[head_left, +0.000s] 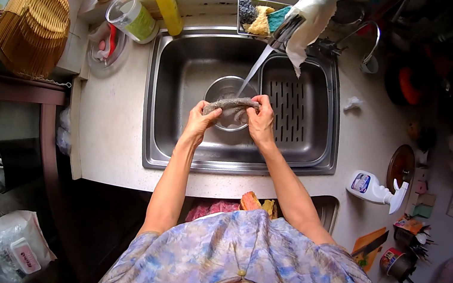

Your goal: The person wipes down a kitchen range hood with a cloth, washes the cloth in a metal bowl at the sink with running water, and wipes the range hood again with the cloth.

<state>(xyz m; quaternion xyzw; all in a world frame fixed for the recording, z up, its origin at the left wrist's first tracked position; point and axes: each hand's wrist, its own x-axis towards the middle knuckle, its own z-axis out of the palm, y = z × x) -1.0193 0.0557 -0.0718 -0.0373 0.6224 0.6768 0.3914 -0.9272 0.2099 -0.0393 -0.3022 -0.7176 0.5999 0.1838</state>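
Note:
A grey-brown cloth is stretched between my two hands over the sink. My left hand pinches its left end, and my right hand grips the right end. Below the cloth, a round metal bowl stands in the main basin; part of it is hidden by the cloth and my fingers. Water runs from the faucet into the bowl, just behind the cloth. A white covering is wrapped around the faucet.
A slotted drain tray fills the sink's right side. Sponges sit in a rack behind it. On the right counter lies a white spray bottle. A clear tub and a yellow bottle stand at the left.

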